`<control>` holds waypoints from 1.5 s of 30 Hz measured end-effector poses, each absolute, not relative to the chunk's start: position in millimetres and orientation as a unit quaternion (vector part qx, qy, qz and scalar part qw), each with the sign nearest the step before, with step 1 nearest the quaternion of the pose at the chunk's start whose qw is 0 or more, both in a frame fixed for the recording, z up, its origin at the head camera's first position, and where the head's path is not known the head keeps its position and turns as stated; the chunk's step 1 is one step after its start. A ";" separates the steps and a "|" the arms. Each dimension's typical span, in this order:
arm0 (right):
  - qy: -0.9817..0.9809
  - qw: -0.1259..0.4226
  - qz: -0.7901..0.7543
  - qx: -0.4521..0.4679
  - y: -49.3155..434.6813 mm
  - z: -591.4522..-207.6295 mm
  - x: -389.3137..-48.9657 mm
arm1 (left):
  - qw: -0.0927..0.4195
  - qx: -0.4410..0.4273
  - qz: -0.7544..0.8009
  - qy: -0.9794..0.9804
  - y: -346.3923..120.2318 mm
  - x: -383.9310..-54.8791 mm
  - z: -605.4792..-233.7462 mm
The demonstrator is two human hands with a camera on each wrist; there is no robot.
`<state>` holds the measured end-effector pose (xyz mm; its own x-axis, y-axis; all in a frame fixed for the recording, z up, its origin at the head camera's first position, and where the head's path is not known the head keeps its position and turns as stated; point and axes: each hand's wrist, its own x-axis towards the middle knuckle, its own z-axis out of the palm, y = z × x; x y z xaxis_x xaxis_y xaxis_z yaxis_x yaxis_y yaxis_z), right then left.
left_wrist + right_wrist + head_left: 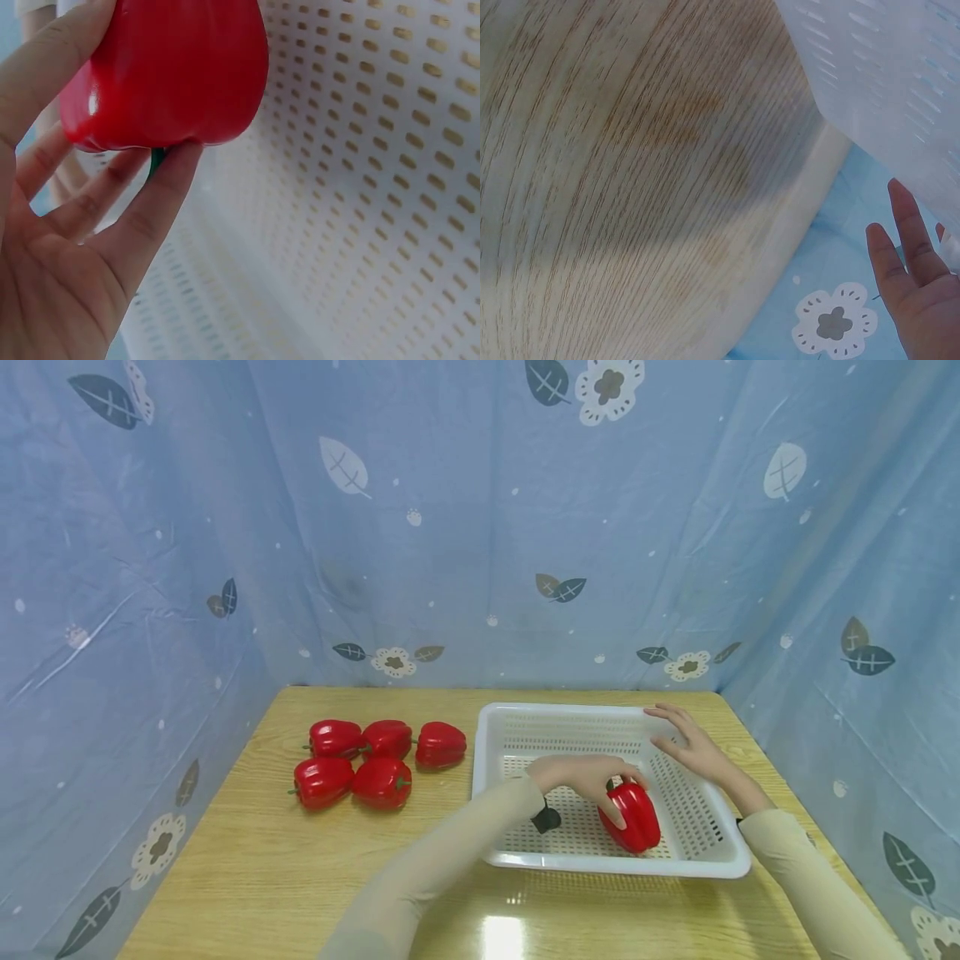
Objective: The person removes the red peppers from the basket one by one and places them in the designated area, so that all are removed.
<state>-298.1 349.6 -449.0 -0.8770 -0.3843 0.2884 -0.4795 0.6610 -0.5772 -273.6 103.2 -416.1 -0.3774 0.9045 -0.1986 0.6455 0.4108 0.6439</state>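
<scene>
My left hand (583,773) reaches into the white plastic basket (611,863) and grips a red bell pepper (636,820) by its stem end. Seen from the left wrist, the thumb lies along one side of the pepper (180,71) while the fingers (142,221) bend against the end around the green stem. At the basket's far right corner is my right hand (697,750), its fingers spread and fairly straight over the rim. The right wrist view has this hand (922,277) beside the basket's outer wall (885,97), nothing in its fingers.
Several red bell peppers lie in two rows on the left of the wooden table (247,868), one of them (440,745) close to the basket's left wall. A blue patterned curtain (450,527) encloses the back and both sides.
</scene>
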 end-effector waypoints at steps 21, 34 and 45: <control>-0.913 0.071 0.331 0.230 349.8 -451.0 -298.2 | 0.209 0.510 0.275 0.788 73.6 -275.8 -399.0; -0.916 0.056 0.332 0.217 347.5 -449.1 -297.3 | 0.168 0.493 0.324 0.790 40.2 -278.3 -385.8; -0.915 0.064 0.334 0.219 348.7 -450.8 -297.7 | 0.139 0.466 0.388 0.783 14.1 -275.7 -377.9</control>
<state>-297.7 348.7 -450.8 -0.8961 -0.3573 0.2633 -0.4429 0.6815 -0.5826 -275.7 14.1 -377.9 -0.5279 0.8372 0.1431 0.6213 0.2657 0.7371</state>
